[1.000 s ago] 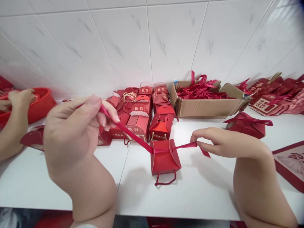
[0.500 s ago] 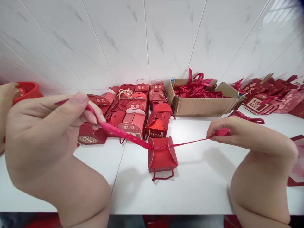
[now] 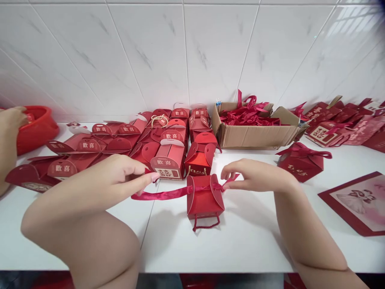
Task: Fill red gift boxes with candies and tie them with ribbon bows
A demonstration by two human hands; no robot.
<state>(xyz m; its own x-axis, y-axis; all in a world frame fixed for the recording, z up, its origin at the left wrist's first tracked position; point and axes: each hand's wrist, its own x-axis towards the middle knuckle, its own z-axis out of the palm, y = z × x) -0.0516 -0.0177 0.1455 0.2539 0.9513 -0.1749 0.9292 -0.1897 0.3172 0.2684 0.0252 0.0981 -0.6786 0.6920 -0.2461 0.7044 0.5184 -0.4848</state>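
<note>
A small red gift box (image 3: 205, 200) with a cord handle lies in front of me on the white table. A crimson ribbon (image 3: 168, 195) runs through the holes at the top of its flaps. My left hand (image 3: 120, 176) pinches the ribbon's long end left of the box, and that stretch sags a little. On the other side, my right hand (image 3: 249, 176) pinches the short ribbon end close to the box's right flap. Just behind stands another red box (image 3: 199, 158) with gold cord.
Rows of red boxes (image 3: 170, 154) fill the back left. A cardboard box (image 3: 255, 136) of ribbons stands against the wall. To the right are a ribbon-tied box (image 3: 300, 162) and a printed card (image 3: 357, 202). Another person's hand (image 3: 10, 124) reaches to a red basin (image 3: 37, 128).
Both hands have come lower and closer to the box. The left ribbon stretch has gone from taut and raised to slack; the right hand has slid in beside the flap.
</note>
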